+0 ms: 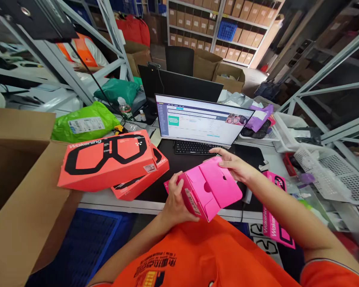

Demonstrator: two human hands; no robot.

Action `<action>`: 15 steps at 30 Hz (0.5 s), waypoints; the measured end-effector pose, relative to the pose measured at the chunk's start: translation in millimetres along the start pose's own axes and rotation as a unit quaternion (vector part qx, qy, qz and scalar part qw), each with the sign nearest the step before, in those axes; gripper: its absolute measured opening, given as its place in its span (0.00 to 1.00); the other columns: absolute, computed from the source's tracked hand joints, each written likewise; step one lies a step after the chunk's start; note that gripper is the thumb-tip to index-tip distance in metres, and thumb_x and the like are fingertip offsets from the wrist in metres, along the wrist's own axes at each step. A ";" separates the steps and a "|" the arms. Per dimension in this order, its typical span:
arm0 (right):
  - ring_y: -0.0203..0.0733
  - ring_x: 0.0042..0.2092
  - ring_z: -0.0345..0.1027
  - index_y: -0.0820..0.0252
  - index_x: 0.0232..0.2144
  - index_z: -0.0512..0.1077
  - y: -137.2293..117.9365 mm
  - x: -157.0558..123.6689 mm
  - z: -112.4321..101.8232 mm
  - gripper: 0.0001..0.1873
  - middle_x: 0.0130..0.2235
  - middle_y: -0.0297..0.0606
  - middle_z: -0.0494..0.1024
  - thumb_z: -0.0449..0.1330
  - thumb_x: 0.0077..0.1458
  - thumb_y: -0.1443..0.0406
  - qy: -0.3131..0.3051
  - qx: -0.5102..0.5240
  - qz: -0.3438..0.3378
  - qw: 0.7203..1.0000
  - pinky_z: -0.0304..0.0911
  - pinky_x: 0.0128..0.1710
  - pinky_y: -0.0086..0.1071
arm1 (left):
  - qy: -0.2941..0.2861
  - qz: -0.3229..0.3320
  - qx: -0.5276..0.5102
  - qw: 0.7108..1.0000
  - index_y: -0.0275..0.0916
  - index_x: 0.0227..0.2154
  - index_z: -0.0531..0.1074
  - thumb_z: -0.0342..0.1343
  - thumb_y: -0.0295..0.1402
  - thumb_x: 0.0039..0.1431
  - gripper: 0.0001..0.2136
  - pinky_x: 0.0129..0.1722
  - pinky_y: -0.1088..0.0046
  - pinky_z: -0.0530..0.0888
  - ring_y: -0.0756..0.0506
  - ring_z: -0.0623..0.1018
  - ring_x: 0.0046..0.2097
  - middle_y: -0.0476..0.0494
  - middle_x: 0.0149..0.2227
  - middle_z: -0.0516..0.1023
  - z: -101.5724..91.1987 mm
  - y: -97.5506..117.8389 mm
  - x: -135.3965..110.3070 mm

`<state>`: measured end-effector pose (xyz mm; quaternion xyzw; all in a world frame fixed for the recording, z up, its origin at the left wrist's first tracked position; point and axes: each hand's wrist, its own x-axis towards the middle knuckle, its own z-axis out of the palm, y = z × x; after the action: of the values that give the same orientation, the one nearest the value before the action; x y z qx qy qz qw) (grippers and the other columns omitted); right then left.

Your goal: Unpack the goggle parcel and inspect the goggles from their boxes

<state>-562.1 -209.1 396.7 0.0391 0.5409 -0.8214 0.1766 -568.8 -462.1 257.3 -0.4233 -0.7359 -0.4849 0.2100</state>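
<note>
I hold a pink cardboard box (211, 187) in both hands above the near edge of the desk. My left hand (176, 199) grips its near left end, fingers curled round it. Along the box's far top edge lie the fingers of my right hand (235, 165). The box's folded flap faces up. Two orange goggle boxes (110, 159) lie stacked on the desk to the left, apart from my hands.
A monitor (200, 123) and keyboard (194, 147) stand behind the box. A large open carton (20, 191) sits at the left. A second pink box (275, 215) lies at the right, by white mesh baskets (326, 171). Green parcel bags (83, 121) and shelving stand behind.
</note>
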 end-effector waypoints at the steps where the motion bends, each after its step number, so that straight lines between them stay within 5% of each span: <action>1: 0.38 0.42 0.78 0.52 0.52 0.65 8.8 2.2 -0.7 0.33 0.42 0.34 0.81 0.74 0.46 0.63 -0.003 0.028 -0.006 1.000 0.73 0.45 0.32 | 0.002 0.001 -0.002 1.000 0.38 0.71 0.36 0.71 0.57 0.33 0.68 0.59 0.35 0.63 0.22 0.58 0.67 0.19 0.66 0.50 -2.5 -1.6 -2.0; 6: 0.33 0.36 0.77 0.49 0.54 0.66 46.1 10.1 -4.2 0.33 0.38 0.29 0.80 0.74 0.48 0.61 0.020 0.086 -0.007 0.996 0.73 0.39 0.27 | 0.022 0.006 0.000 1.000 0.39 0.71 0.36 0.68 0.64 0.34 0.67 0.60 0.35 0.62 0.23 0.60 0.66 0.20 0.66 0.52 -6.7 -3.2 -9.6; 10: 0.40 0.40 0.76 0.50 0.54 0.65 35.0 5.4 -4.1 0.34 0.47 0.37 0.77 0.73 0.48 0.54 0.119 -0.084 -0.054 0.988 0.75 0.42 0.36 | 0.038 -0.008 0.027 0.999 0.40 0.71 0.38 0.64 0.68 0.37 0.65 0.61 0.35 0.62 0.24 0.58 0.67 0.21 0.66 0.51 -3.7 0.6 -12.1; 12: 0.49 0.50 0.74 0.49 0.54 0.67 16.7 -8.6 6.9 0.33 0.56 0.43 0.72 0.73 0.48 0.55 0.198 -0.281 -0.152 0.926 0.73 0.50 0.47 | 0.035 -0.018 0.043 0.998 0.39 0.70 0.38 0.64 0.67 0.38 0.64 0.62 0.35 0.61 0.23 0.57 0.68 0.21 0.67 0.50 -1.0 5.4 -11.6; 15: 0.59 0.63 0.61 0.49 0.46 0.76 0.3 -39.3 39.9 0.14 0.63 0.42 0.66 0.67 0.56 0.60 0.241 -0.553 -0.264 0.753 0.56 0.66 0.59 | 0.023 -0.043 0.064 0.997 0.39 0.69 0.37 0.67 0.63 0.40 0.63 0.63 0.35 0.61 0.23 0.54 0.69 0.20 0.68 0.47 5.8 15.6 -7.5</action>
<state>-520.2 -235.4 422.9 -0.0128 0.9141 -0.3563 -0.1930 -551.2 -457.4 257.7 -0.3656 -0.7778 -0.4552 0.2327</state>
